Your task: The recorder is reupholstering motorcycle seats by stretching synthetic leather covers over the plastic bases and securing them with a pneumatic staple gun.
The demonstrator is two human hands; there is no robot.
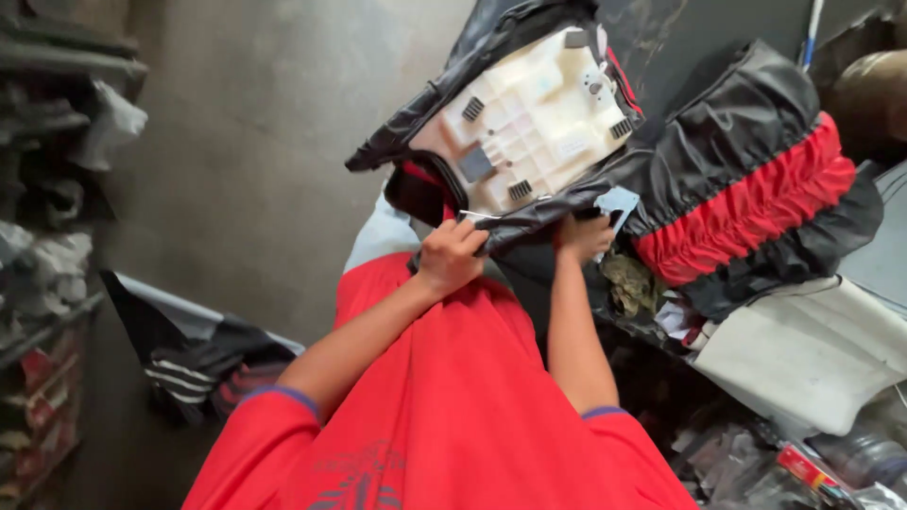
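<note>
While one motorcycle seat [529, 123] is being held underside up against the red-shirted chest, its cream plastic base is being shown to the camera with black cover [557, 212] material being drawn over the rim. The left hand [452, 255] is being kept closed on the black cover's edge at the seat's near rim, and the right hand [584, 236] is being curled around the same edge just beside it. One second seat [756, 198], covered in black with a gathered red band, is being kept at the right on a pale sheet [812, 349].
</note>
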